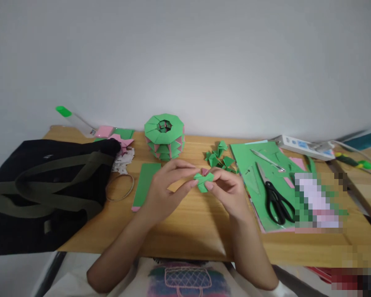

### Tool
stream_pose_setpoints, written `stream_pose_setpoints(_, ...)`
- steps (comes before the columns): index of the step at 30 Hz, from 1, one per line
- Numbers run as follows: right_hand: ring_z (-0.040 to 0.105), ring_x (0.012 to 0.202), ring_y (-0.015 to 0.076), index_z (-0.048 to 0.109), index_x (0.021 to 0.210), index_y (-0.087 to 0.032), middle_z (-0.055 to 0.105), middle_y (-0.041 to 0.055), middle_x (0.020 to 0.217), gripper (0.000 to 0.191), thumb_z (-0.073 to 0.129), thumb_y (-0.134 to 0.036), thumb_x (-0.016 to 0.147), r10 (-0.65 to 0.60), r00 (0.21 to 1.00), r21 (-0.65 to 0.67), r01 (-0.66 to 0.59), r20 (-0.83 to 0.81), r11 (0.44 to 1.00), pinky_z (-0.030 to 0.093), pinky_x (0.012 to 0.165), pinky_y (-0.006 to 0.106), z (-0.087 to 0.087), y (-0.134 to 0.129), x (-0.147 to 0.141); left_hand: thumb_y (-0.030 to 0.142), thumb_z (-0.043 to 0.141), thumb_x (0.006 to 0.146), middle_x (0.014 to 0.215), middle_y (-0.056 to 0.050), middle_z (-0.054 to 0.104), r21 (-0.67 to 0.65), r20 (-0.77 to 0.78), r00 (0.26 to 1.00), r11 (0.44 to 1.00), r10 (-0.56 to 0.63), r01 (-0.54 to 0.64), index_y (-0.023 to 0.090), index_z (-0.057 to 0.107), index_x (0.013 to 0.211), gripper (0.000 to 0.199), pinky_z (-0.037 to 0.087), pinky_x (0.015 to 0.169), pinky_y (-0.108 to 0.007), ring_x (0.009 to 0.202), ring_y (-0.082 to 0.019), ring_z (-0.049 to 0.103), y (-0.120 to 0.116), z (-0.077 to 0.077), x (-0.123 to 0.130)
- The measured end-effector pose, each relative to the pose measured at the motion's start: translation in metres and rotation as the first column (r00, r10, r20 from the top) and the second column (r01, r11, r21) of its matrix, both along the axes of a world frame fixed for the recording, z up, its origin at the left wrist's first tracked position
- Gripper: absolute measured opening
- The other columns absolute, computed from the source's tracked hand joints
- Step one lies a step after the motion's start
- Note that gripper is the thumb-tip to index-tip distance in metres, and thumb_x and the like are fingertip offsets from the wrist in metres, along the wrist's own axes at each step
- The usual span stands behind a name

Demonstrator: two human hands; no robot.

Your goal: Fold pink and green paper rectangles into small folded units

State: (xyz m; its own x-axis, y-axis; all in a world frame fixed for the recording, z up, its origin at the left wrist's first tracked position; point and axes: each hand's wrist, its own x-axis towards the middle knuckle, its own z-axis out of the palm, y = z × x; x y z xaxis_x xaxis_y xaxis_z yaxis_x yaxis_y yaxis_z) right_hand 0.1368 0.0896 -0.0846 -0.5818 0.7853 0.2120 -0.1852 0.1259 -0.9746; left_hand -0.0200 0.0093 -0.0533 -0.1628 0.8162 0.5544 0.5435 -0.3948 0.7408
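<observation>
Between my two hands, above the middle of the wooden table, is a small folded green paper piece [203, 182] with a bit of pink at its top. My left hand [173, 183] pinches its left side with thumb and fingers. On the right side, my right hand [228, 187] grips it between thumb and fingers. Behind my left hand stands a round green and pink folded-paper model [164, 138] with a hole in its top. Several folded green pieces [221, 157] lie beyond my right hand. A green paper strip [146, 181] lies beside my left hand.
A black bag [49, 185] covers the table's left side, near a bracelet-like ring [120, 187]. At right, black-handled scissors [276, 202], a pen [267, 160] and a clear set square [252, 180] lie on green sheets [241, 154]. A power strip [306, 147] sits behind.
</observation>
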Motion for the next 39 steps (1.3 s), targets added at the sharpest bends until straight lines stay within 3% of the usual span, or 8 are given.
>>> stream_pose_setpoints(8, 0.056, 0.069, 0.0149, 0.059, 0.073, -0.022, 0.060, -0.0004, 0.070, 0.013, 0.063, -0.012, 0.080, -0.007, 1.000, 0.284, 0.006, 0.000, 0.959, 0.046, 0.077, 0.035, 0.026, -0.010, 0.011, 0.011, 0.065, 0.082, 0.094, -0.004, 0.071, 0.024, 0.019, 0.996, 0.996, -0.083, 0.082, 0.020, 0.069, 0.094, 0.015, 0.053, 0.082, -0.026, 0.089, -0.014, 0.065, -0.008, 0.018, 0.005)
stream_pose_setpoints(11, 0.055, 0.068, 0.0139, 0.059, 0.075, -0.022, 0.059, -0.0012, 0.071, 0.016, 0.063, -0.007, 0.079, -0.020, 1.000, 0.345, 0.016, 0.007, 0.939, 0.045, 0.077, 0.034, 0.032, -0.014, 0.013, 0.012, 0.066, 0.081, 0.097, -0.004, 0.072, 0.038, 0.055, 0.994, 0.995, -0.092, 0.090, 0.020, 0.067, 0.102, 0.022, 0.053, 0.082, -0.026, 0.090, -0.014, 0.065, -0.010, 0.021, 0.007)
stream_pose_setpoints(17, 0.055, 0.070, 0.0135, 0.059, 0.078, -0.021, 0.059, -0.0013, 0.073, 0.019, 0.062, -0.003, 0.077, -0.003, 1.000, 0.373, 0.007, -0.011, 0.928, 0.044, 0.073, 0.033, 0.034, -0.019, 0.015, 0.009, 0.066, 0.081, 0.099, -0.007, 0.070, 0.073, -0.028, 0.996, 0.993, -0.087, 0.089, 0.018, 0.069, 0.100, 0.022, 0.055, 0.080, -0.025, 0.093, -0.015, 0.067, -0.014, 0.025, 0.007)
stream_pose_setpoints(24, 0.055, 0.070, 0.0127, 0.060, 0.079, -0.020, 0.059, -0.0011, 0.074, 0.017, 0.062, -0.003, 0.077, -0.018, 1.000, 0.367, 0.020, -0.008, 0.930, 0.043, 0.070, 0.031, 0.040, -0.024, 0.020, 0.015, 0.065, 0.082, 0.099, -0.006, 0.070, 0.039, -0.001, 0.995, 0.994, -0.100, 0.100, 0.019, 0.071, 0.092, 0.012, 0.056, 0.078, -0.027, 0.089, -0.016, 0.067, -0.017, 0.026, 0.009)
stream_pose_setpoints(39, 0.056, 0.068, 0.0131, 0.061, 0.079, -0.018, 0.059, 0.0000, 0.072, 0.019, 0.063, 0.000, 0.075, -0.042, 0.999, 0.444, 0.030, 0.016, 0.895, 0.045, 0.062, 0.030, 0.049, -0.028, 0.021, 0.013, 0.067, 0.080, 0.082, -0.004, 0.072, 0.069, 0.310, 0.932, 0.982, -0.186, 0.173, 0.019, 0.072, 0.088, 0.012, 0.055, 0.068, -0.027, 0.076, -0.015, 0.067, -0.016, 0.021, 0.018)
